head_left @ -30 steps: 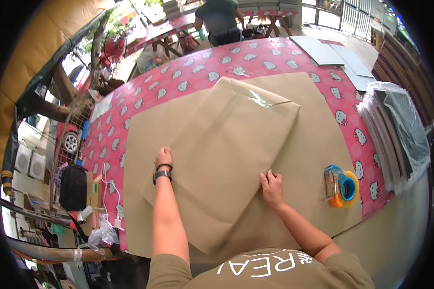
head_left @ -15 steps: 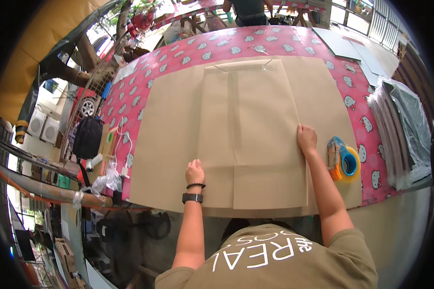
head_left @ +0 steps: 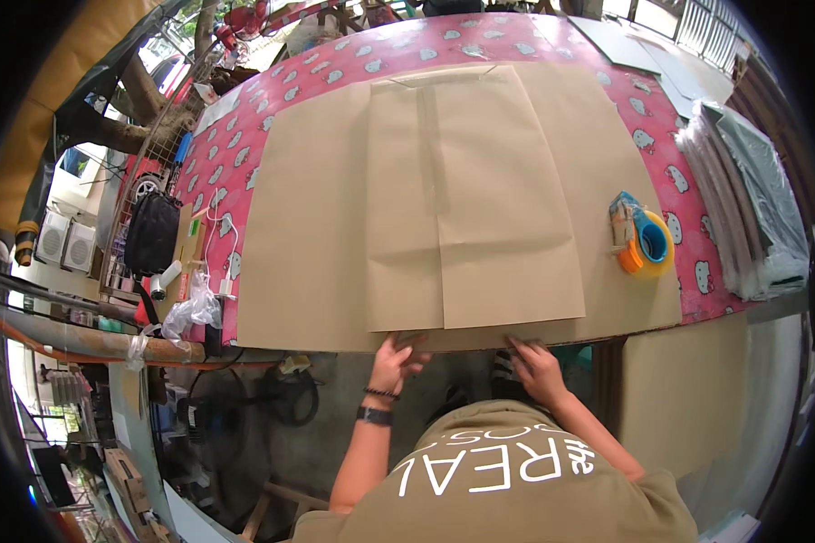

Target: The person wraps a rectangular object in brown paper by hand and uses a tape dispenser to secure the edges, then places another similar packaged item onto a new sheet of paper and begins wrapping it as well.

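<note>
A large piece of brown kraft paper (head_left: pixel 507 199), folded into a flat, bag-like shape, lies on a wide brown cardboard sheet (head_left: pixel 312 199). A strip of tape runs down its middle seam from the far end, and a crease crosses it near the front. My left hand (head_left: pixel 397 362) is at the table's front edge, just below the paper's near edge, fingers spread and holding nothing. Close to the same edge, farther right, my right hand (head_left: pixel 536 369) has its fingers stretched out, with nothing visible in them. A blue tape dispenser with a yellow roll (head_left: pixel 645 240) rests on the cardboard's right side.
A pink patterned cover (head_left: pixel 335 54) spreads over the table. Plastic-wrapped dark panels (head_left: pixel 752 208) stand at the right, with grey sheets (head_left: pixel 616 45) at the far right. On the left are a black bag (head_left: pixel 154 233), a white cable (head_left: pixel 231 240) and crumpled clear plastic (head_left: pixel 193 312).
Both hands have left the folded paper's sides and come nearer to me and closer together, at the table's front edge. The view has shifted, so the table sits higher.
</note>
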### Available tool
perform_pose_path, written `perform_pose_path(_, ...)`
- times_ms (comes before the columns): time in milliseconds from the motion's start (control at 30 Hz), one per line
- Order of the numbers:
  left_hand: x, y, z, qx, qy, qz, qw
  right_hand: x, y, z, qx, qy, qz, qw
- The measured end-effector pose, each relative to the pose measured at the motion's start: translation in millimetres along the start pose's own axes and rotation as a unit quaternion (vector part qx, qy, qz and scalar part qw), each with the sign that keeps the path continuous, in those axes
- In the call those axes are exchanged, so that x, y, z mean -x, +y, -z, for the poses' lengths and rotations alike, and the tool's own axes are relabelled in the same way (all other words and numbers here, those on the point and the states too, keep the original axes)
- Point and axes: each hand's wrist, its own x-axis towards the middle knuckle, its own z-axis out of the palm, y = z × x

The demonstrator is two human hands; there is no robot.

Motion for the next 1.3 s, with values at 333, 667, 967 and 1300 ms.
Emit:
perform_pose_path(333, -71.1, -35.1, -1.0, -0.356, 0.11, -0.234, 0.898, -47.8, -23.1, -26.2, 0.063, 0.018, 0.007, 0.998)
perform_pose_path(667, -113.1, -49.0, -44.2, -0.607, 0.064, -0.313, 0.728, -86.4, 83.0, -66.0, 0.201, 0.11, -0.055, 0.972)
perform_pose_path(967, -164.8, -63.0, -18.2, -0.536, 0.261, -0.366, 0.715, -113.9, 98.1, -35.4, 0.194, 0.18, -0.087, 0.961)
perform_pose_path(1300, -163.1, -49.1, -17.6, -0.557, 0.248, -0.359, 0.707, -124.4, 98.8, -37.0, 0.176, 0.187, -0.089, 0.962)
